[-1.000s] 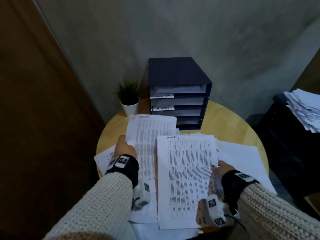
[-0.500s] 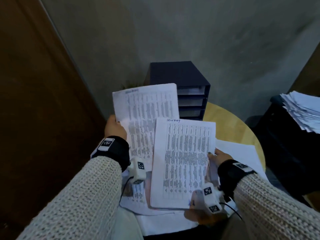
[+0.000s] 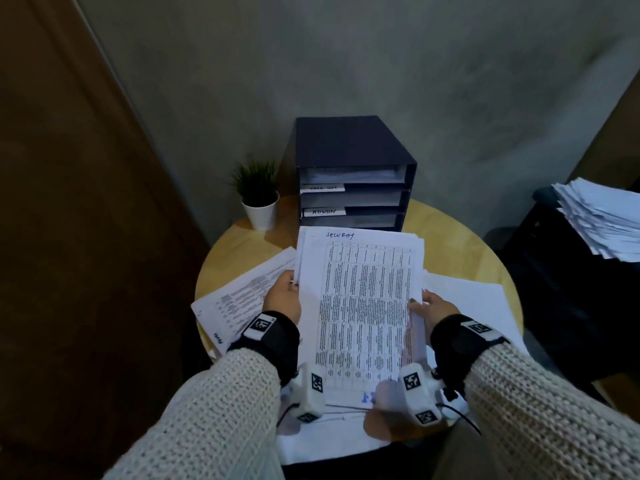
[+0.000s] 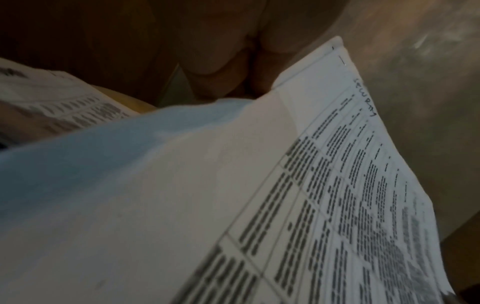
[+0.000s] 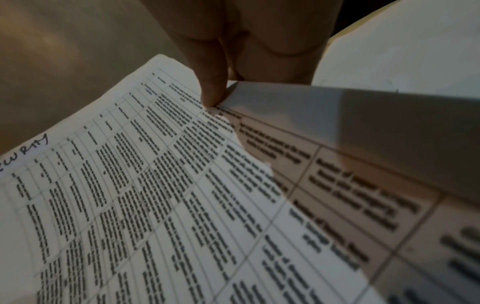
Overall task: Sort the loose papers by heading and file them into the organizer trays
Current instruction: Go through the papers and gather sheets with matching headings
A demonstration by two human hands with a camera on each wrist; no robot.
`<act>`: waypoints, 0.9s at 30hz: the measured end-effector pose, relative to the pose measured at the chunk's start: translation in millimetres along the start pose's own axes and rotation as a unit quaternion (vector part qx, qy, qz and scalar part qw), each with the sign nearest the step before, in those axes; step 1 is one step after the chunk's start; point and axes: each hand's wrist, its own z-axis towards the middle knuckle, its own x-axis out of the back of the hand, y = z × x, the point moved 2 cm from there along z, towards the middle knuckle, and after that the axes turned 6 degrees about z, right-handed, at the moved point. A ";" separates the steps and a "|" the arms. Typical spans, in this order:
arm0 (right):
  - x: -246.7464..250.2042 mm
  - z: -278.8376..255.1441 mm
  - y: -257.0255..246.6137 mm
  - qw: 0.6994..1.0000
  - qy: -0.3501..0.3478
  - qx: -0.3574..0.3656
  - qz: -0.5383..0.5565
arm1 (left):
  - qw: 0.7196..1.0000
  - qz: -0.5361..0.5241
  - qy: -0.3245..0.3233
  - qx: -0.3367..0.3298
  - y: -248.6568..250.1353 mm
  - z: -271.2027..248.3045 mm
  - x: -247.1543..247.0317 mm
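A stack of printed sheets with the handwritten heading "SECURITY" is held above the round wooden table. My left hand grips the stack's left edge. At the right edge my right hand pinches it, thumb on top. The same stack fills the left wrist view, and in the right wrist view a finger presses on the stack. The dark organizer stands at the table's back; its trays hold papers, and one label reads "ADMIN".
More loose sheets lie on the table at the left, and blank-looking ones at the right. A small potted plant stands left of the organizer. A messy paper pile sits on dark furniture at the far right.
The two separately held sheets have been brought together into one stack, now gripped by both hands. The left hand moved right and down with its sheet.
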 end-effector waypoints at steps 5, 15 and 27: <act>-5.3 3.5 12.5 1.000 -0.006 -0.018 -0.008 | 0.999 -0.046 -0.027 0.008 -3.1 -5.0 -16.8; 5.0 19.0 38.2 0.987 0.004 -0.085 -0.136 | 0.989 0.080 -0.115 0.056 -31.8 -1.6 -52.7; 11.8 39.2 67.2 0.955 -0.011 -0.107 -0.276 | 0.970 0.197 -0.028 0.138 -63.3 18.5 -36.4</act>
